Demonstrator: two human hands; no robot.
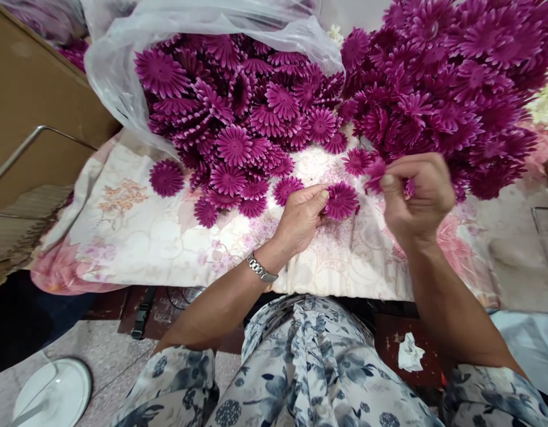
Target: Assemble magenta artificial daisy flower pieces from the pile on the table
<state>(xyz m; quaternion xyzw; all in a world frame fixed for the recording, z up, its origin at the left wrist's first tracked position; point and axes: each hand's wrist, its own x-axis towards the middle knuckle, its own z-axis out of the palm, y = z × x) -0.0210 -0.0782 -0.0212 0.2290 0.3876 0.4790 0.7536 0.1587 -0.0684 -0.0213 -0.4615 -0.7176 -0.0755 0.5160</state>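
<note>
My left hand [300,220], with a metal watch on its wrist, pinches the edge of a purple artificial flower head [341,201] over the tablecloth. To its right, my right hand [419,198] is raised and slightly blurred. Its thumb and forefinger close on a purple petal piece [375,171], whose exact form is smeared. Several loose flower heads, such as one near my left hand [286,190], lie on the cloth. A large heap of them [238,145] spills from a clear plastic bag [118,65].
Another tall pile of purple flowers [456,89] stands at the right. The floral tablecloth [153,249] covers the table. A cardboard box [38,89] is at the left, beside a metal wire frame [16,157]. Below lie a crumpled tissue [410,353] and a round white base [56,391].
</note>
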